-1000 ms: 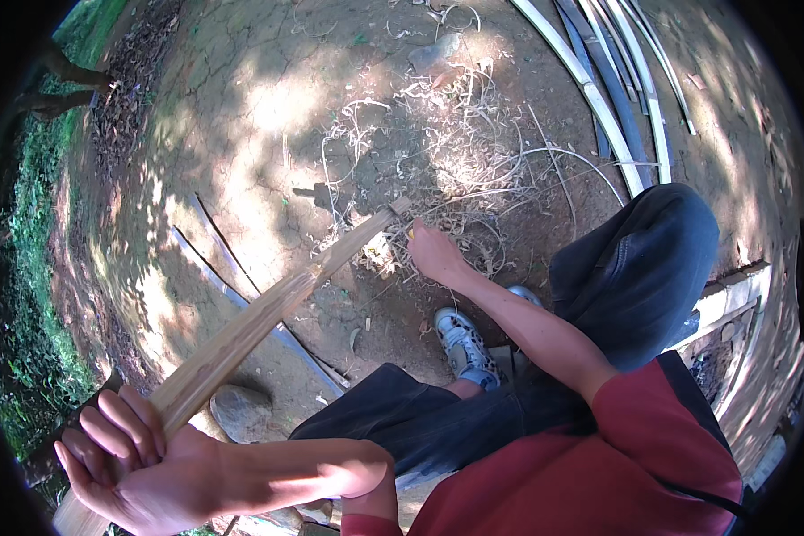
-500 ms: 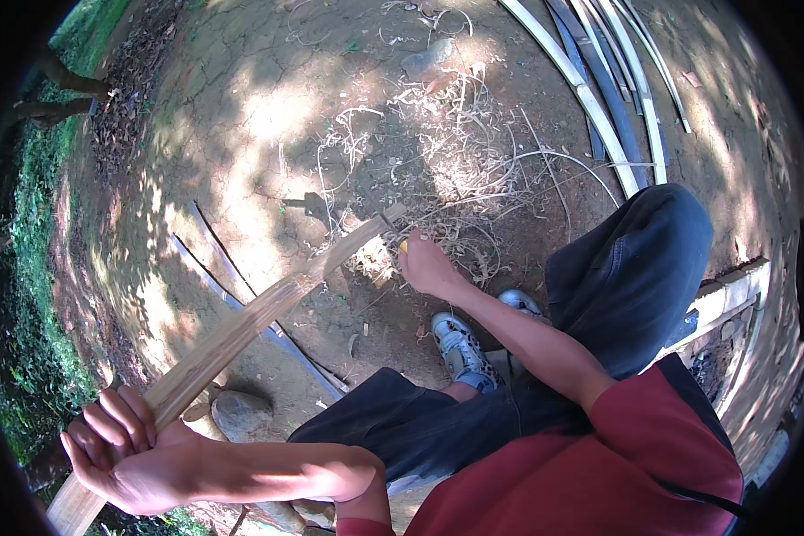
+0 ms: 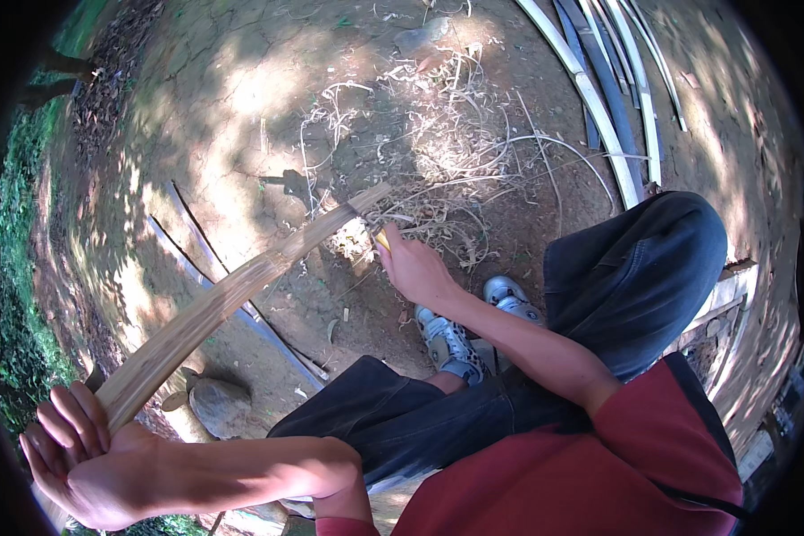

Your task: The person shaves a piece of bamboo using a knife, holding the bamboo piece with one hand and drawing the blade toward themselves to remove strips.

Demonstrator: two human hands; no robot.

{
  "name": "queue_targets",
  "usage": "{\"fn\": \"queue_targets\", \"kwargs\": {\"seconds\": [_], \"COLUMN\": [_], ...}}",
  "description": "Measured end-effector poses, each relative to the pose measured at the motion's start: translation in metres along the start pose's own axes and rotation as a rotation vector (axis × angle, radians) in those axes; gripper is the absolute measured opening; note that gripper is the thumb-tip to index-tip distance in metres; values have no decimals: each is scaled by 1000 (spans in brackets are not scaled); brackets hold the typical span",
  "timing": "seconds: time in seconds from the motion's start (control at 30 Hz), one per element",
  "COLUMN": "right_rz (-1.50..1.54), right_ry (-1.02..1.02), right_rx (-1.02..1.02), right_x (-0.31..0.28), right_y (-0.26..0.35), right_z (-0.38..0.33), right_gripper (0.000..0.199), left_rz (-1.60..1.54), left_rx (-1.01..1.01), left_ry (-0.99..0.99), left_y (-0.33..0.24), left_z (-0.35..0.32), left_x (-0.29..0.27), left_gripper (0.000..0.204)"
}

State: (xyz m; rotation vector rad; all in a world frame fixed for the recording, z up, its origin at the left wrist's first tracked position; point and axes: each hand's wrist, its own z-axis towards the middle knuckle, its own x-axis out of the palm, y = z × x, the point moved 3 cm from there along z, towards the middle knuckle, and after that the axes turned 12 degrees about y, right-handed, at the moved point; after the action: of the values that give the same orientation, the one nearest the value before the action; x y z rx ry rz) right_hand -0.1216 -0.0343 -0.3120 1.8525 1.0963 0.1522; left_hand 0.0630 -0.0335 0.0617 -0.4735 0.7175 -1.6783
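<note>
A long, pale brown bamboo strip slants across the view from lower left to the middle, above the ground. Around its near end, at the lower left, my left hand is closed, palm up. My right hand grips a knife by its yellow handle, close to the strip's far end. The dark blade lies across the strip a short way from its tip, seemingly touching it. My right fingers partly hide the handle.
Curly shavings litter the dirt beyond my right hand. Long split bamboo strips lie at the upper right, with thinner dark strips left of my legs. A grey stone sits near my left forearm. My shoes rest on the ground.
My left hand and the strip have shifted left, and the view has moved slightly. More of the strip's tip now shows past the knife blade. Both hands keep their grips.
</note>
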Motion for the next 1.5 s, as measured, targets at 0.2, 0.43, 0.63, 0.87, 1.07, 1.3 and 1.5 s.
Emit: {"fn": "queue_targets", "kwargs": {"seconds": [0.2,0.43,0.63,0.87,1.07,1.3,1.5], "right_rz": [-122,163,226,193,173,164,83], "right_ry": [54,-46,-20,-16,21,7,16], "right_rx": [180,12,-30,-109,-207,-308,-245], "right_x": [8,14,18,3,11,4,15], "right_y": [-89,-29,-34,-11,8,51,35], "right_z": [44,18,20,-1,-11,-28,13], "right_gripper": [33,29,32,27,29,33,31], "left_rz": [-49,-412,-458,-601,-563,-493,-492], "left_rx": [-24,-178,-153,-429,-405,-470,-477], "left_ry": [66,492,463,303,294,190,176], "left_y": [-25,-21,2,34,62,51,74], "left_z": [-24,-46,-75,-89,-82,-95,-74], "left_x": [15,29,39,38,19,15,6], "left_gripper": [23,27,32,40,43,39,37]}}
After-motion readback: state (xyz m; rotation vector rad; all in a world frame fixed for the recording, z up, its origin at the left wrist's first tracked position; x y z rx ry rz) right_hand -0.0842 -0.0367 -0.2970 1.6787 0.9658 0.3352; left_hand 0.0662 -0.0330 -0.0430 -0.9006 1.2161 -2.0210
